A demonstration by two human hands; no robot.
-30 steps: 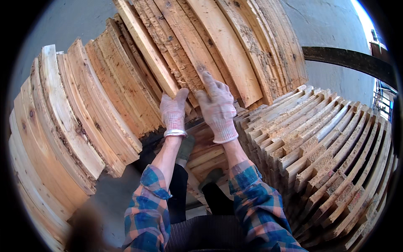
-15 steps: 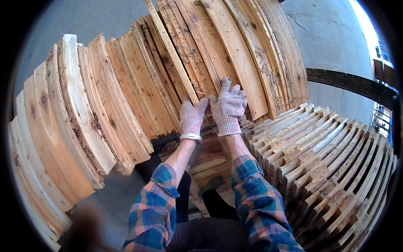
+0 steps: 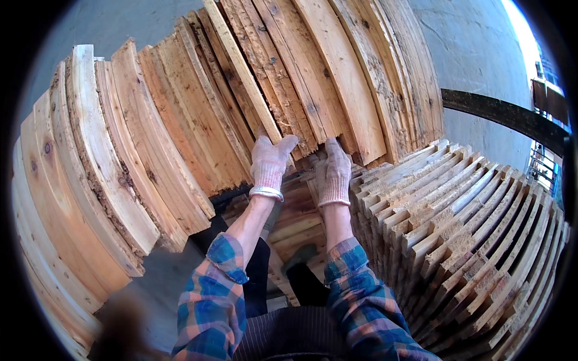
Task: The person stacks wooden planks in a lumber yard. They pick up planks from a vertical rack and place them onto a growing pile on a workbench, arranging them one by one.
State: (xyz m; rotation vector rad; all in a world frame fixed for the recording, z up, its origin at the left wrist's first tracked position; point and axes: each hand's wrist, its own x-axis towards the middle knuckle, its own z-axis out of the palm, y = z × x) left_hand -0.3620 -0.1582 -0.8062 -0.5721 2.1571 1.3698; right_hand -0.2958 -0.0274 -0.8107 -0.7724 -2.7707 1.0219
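Rough wooden boards lie side by side in a wide row across the far side. My left hand (image 3: 270, 163), in a pale knitted glove, is closed around the near end of a narrow, light wooden strip (image 3: 244, 66), thumb on its right. Just to the right, my right hand (image 3: 335, 173), gloved the same way, has its fingers curled at the near end of a wider wooden board (image 3: 301, 72). Those fingertips are partly hidden against the board's end. A smooth, pale board (image 3: 346, 78) lies right of it.
On the right stands a stack of thin boards (image 3: 457, 222), their sawn ends toward me. Beyond it a dark metal bar (image 3: 500, 111) crosses over the grey floor (image 3: 475, 54). Planks (image 3: 298, 225) lie low between my arms, near my feet.
My right hand has slid off the top of the boards, back toward me, and its fingers now curl at a board's end. The left hand stays at the narrow strip.
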